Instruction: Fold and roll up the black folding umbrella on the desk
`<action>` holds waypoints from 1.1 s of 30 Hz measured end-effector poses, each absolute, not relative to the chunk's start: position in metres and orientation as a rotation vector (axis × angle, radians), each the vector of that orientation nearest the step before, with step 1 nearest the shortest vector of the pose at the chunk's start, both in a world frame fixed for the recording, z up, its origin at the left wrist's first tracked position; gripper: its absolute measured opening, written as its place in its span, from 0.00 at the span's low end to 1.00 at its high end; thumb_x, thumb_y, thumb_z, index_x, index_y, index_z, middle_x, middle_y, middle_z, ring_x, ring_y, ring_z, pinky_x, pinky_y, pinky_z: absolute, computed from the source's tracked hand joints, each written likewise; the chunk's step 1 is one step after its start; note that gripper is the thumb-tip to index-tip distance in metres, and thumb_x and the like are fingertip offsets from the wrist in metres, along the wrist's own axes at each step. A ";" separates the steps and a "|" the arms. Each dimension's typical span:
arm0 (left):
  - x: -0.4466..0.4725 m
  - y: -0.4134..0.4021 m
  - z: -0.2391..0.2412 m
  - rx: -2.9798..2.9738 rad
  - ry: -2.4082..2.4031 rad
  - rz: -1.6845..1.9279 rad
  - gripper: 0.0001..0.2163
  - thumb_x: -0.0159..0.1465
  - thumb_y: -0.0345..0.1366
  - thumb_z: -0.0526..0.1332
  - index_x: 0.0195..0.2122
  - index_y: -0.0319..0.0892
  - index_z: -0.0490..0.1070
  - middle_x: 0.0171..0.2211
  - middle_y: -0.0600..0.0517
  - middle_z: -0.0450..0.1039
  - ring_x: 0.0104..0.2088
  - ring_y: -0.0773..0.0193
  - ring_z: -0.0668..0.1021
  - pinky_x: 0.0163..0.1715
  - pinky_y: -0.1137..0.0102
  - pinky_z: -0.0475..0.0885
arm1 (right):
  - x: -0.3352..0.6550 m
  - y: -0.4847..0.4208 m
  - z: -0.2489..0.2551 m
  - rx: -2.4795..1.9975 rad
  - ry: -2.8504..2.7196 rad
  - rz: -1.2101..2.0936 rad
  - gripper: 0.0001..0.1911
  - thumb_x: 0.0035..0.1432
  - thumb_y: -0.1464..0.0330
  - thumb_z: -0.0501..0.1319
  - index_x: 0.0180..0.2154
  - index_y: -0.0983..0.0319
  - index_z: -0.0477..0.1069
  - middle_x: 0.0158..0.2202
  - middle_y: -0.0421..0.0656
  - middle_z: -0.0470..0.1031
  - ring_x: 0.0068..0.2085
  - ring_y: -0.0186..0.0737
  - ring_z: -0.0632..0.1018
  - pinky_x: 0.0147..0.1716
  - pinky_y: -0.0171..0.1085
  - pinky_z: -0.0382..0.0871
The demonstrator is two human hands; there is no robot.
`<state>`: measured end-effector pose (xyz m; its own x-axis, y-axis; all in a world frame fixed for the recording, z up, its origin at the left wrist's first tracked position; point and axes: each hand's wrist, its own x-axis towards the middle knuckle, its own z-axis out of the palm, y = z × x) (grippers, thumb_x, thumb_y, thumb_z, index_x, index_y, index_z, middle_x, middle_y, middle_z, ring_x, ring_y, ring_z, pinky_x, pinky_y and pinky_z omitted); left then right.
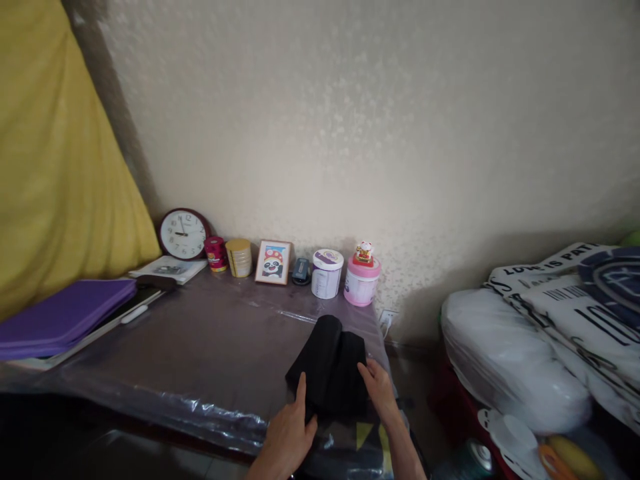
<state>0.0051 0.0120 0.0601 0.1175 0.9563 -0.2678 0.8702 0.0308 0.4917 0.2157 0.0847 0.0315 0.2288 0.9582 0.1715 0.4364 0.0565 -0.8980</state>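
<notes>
A piece of black folded fabric [327, 367] rises in soft folds near the front right corner of the table; its exact kind cannot be made out. My left hand [287, 433] holds its lower left edge, with the index finger stretched along the cloth and the thumb at the near side. On the opposite side, my right hand [379, 387] pinches the right edge between thumb and fingers. The fingertips beneath the fabric are hidden.
Plastic film covers the table [200, 347]. Along the wall stand a clock [184, 233], a red can [216, 254], a yellow tub [239, 258], a panda picture [273, 263], a purple-lidded tub [327, 275] and a pink tub [360, 283]. Purple folders [70, 313] lie left; bagged bedding [510, 353] sits right.
</notes>
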 end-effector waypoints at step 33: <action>-0.001 0.013 0.057 1.827 1.741 0.224 0.32 0.61 0.39 0.48 0.62 0.37 0.32 0.39 0.43 0.74 0.38 0.57 0.76 0.35 0.69 0.64 | 0.190 0.083 0.093 -1.205 -1.024 1.188 0.27 0.43 0.55 0.62 0.44 0.63 0.70 0.32 0.43 0.76 0.33 0.42 0.76 0.32 0.36 0.68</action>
<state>-0.0008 0.0132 0.0570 0.1262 0.9527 -0.2765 0.8515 0.0389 0.5228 0.1900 0.0830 0.0928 0.1221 0.9919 -0.0352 -0.1117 -0.0216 -0.9935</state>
